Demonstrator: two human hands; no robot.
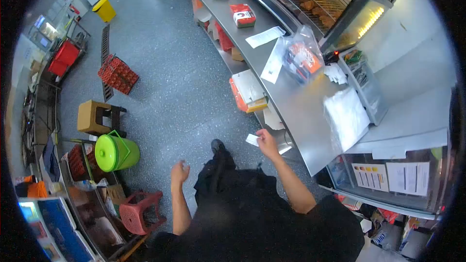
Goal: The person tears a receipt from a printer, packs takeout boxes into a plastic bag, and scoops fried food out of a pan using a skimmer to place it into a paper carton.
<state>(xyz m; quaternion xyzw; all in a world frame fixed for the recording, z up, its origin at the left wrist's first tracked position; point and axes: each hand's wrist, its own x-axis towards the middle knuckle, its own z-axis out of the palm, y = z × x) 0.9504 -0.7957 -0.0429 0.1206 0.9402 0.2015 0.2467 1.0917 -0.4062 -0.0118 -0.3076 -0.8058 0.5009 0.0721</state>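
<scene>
My right hand pinches a small white paper slip beside the front edge of the steel counter. To the left of my body hangs my left hand, its fingers loosely bent and apart, with nothing seen in it. On the counter, a clear plastic bag holds a red and orange package. Two long paper receipts lie by the bag, one of them partly under it. A stack of clear plastic bags lies nearer to me, beside a clear bin.
Red-labelled boxes stand farther along the counter, below a lit food display. On the floor to the left are a red crate, a brown stool, a green lidded bucket and a red stool.
</scene>
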